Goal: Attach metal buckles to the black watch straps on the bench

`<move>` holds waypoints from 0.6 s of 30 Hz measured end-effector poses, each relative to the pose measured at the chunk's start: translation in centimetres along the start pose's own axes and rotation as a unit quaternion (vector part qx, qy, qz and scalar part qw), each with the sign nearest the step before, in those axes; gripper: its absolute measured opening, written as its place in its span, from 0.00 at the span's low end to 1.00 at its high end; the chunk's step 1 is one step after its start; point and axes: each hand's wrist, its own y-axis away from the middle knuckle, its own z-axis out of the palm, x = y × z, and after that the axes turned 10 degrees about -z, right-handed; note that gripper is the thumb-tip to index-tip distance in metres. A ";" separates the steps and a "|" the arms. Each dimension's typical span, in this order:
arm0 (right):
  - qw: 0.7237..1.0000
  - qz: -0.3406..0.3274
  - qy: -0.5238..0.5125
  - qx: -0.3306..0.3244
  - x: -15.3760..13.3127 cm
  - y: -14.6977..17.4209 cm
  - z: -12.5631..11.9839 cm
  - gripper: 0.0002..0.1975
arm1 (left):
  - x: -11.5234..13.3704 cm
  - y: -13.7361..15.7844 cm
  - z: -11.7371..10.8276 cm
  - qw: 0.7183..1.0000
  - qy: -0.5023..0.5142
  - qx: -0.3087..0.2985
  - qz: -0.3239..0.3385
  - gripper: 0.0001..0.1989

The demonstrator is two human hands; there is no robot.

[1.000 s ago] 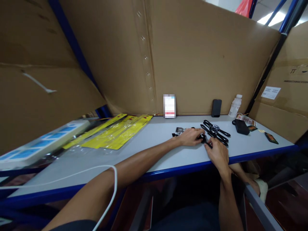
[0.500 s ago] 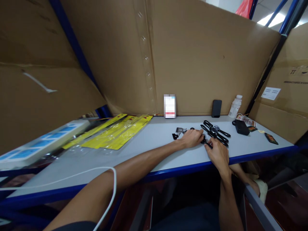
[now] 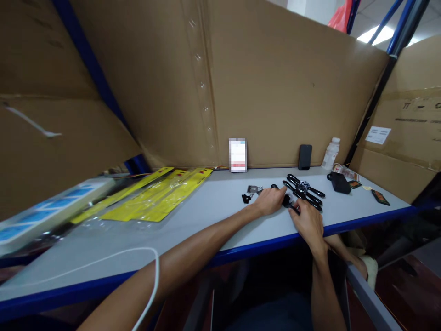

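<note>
My left hand (image 3: pixel 271 201) lies over the desk with its fingers closed on a black-handled tool (image 3: pixel 286 201), mostly covered by both hands. To the right, my right hand (image 3: pixel 308 220) has thumb and fingers closed on a black handle of that same tool, near the desk's front edge. Just beyond my hands lie more black-handled tools (image 3: pixel 305 188), looking like locking pliers, side by side. Left of my left hand rest a flat grey metal piece (image 3: pixel 253 189) and a small black piece (image 3: pixel 245 198). The held tool's exact kind is hidden.
Yellow packages (image 3: pixel 182 195) in clear plastic and a white-and-blue box (image 3: pixel 55 207) lie left. A blurred-screen device (image 3: pixel 237 155), a black phone (image 3: pixel 305 157) and a bottle (image 3: pixel 330 154) stand at the back. A black case (image 3: pixel 341 183) sits right. A white cable (image 3: pixel 138 249) crosses my left arm.
The view has turned slightly, so everything sits a little further left. Both hands stay closed at the same tool, with only a slight shift in their fingers.
</note>
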 end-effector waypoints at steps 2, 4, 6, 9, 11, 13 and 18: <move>1.000 -0.002 0.001 0.000 0.0 0.0 0.0 0.08 | -0.2 0.0 -0.1 1.000 0.009 -0.002 -0.001 0.12; 1.000 -0.001 0.001 -0.001 0.0 0.0 -0.1 0.09 | -0.4 0.1 -0.2 1.000 0.018 -0.001 0.016 0.11; 1.000 0.000 -0.001 -0.004 0.1 0.0 -0.1 0.09 | -0.6 0.2 -0.3 0.999 0.024 -0.001 0.046 0.11; 1.000 -0.002 -0.003 -0.007 0.1 -0.1 -0.1 0.09 | -0.8 0.2 -0.2 0.998 0.017 0.007 0.060 0.13; 1.000 -0.006 -0.005 -0.004 0.1 -0.1 -0.2 0.09 | -1.0 0.0 -0.1 0.999 0.007 0.017 0.038 0.14; 1.000 -0.006 -0.007 -0.001 0.0 0.0 -0.2 0.09 | -1.4 -0.5 0.1 1.000 0.007 0.022 0.013 0.13; 1.000 0.000 -0.011 -0.003 -0.1 0.1 -0.3 0.09 | -2.9 -1.4 0.5 0.998 0.019 0.048 -0.037 0.13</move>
